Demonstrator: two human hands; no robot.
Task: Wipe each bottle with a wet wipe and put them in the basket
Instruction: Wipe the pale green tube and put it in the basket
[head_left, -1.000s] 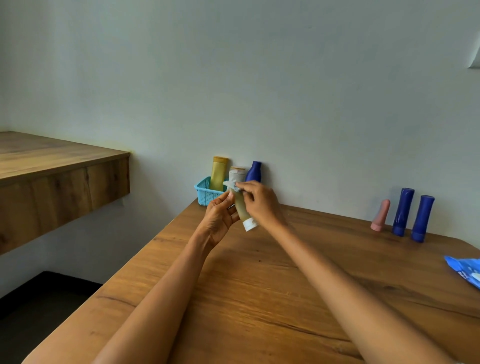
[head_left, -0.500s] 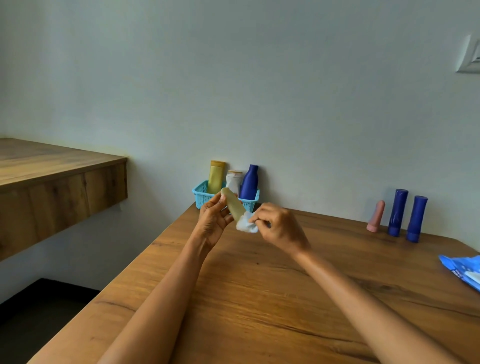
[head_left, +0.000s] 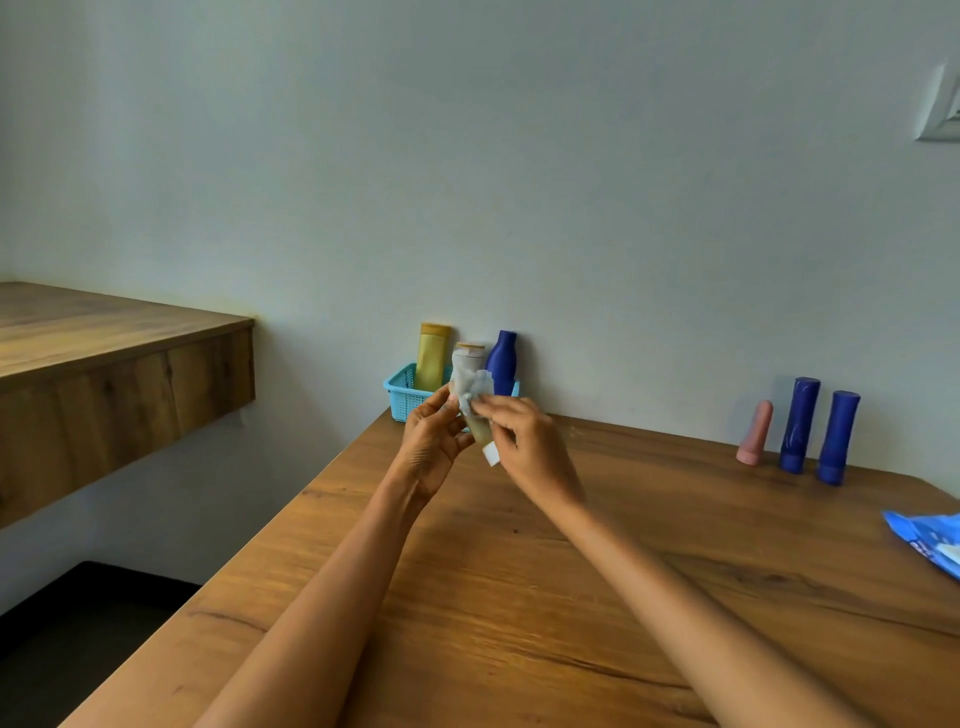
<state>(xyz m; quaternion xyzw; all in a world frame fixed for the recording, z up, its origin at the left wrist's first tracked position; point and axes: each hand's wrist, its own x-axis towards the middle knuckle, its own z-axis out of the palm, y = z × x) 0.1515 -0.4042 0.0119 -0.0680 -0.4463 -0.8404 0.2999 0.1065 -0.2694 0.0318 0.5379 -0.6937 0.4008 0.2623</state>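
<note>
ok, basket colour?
Light blue, lattice-sided basket; only the head view shows it.

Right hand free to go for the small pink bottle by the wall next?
Probably not yet: the right hand pinches the white wet wipe on the pale tube. The path across the wooden table to the small pink bottle looks unobstructed.

A small green tube (head_left: 480, 432) with a white cap is held up, tilted, with a white wet wipe (head_left: 475, 387) on its top. The blue basket (head_left: 404, 396) sits at the table's far left corner, holding three bottles.
</note>
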